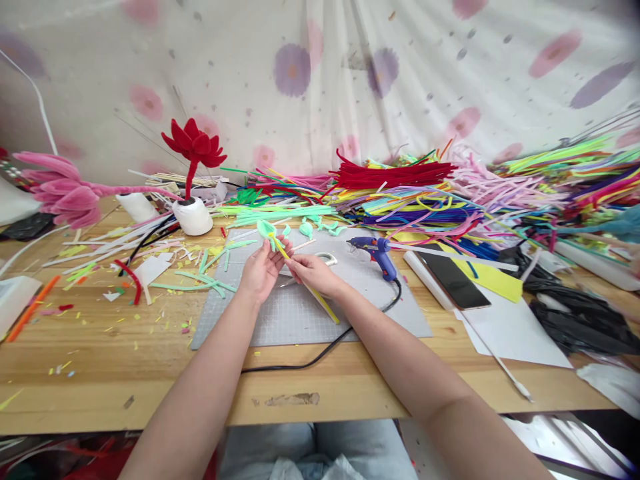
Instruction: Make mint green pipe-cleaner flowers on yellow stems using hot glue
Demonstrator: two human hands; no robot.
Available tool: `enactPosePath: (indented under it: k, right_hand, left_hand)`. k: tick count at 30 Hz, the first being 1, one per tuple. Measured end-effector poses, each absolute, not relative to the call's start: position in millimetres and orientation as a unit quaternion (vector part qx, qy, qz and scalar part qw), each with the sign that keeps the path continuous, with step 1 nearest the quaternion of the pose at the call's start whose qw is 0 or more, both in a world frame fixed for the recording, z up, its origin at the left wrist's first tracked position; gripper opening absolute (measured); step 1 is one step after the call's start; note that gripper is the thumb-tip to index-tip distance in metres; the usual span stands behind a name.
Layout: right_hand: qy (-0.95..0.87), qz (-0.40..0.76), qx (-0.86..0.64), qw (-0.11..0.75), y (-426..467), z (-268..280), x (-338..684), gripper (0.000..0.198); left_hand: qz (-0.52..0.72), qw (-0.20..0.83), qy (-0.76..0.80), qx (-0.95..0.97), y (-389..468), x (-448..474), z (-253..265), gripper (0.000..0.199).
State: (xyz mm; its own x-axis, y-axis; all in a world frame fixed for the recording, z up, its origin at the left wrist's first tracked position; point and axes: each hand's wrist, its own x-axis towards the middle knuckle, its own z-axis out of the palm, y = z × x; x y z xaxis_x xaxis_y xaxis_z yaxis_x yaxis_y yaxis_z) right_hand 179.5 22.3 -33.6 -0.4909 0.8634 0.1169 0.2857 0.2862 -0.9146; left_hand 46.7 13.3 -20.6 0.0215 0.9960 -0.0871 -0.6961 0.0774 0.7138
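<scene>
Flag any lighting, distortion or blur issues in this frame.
Head view: soft, fairly even light on the wooden table; wide-angle stretch on the forearms; fuzzy stems smeared toward right edge; highlights washed out at lower right; green flower at the left hand too small for fine detail.

On the table [165, 360], a cutting mat [240, 327] lies in the middle, below the left hand [262, 270] and right hand [315, 275], with a glue gun [383, 255] on its right part. Right of the mat, 1 phone [453, 275] lies on a paper sheet [520, 333]. Behind, pipe cleaners [395, 176] lie heaped before a curtain [330, 107], and left of them 1 flower [194, 143] stands in a pot [194, 219].
</scene>
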Motion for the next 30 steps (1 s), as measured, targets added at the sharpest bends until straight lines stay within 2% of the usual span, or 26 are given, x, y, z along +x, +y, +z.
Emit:
enactPosePath:
  k: [9, 22, 30]
  right_hand:
    - [-0.742, 0.443, -0.391, 0.318, 24, -36, 179, 0.040]
    - [-0.742, 0.439, -0.410, 0.298, 24, -35, 182, 0.041]
    - [-0.735, 0.451, -0.417, 0.287, 24, -36, 181, 0.039]
  left_hand:
    - [0.598, 0.689, 0.338, 0.231, 16, 41, -19, 0.034]
    - [0.594, 0.641, 0.405, 0.268, 18, 35, -25, 0.012]
    - [0.614, 0.622, 0.411, 0.259, 20, 36, -28, 0.009]
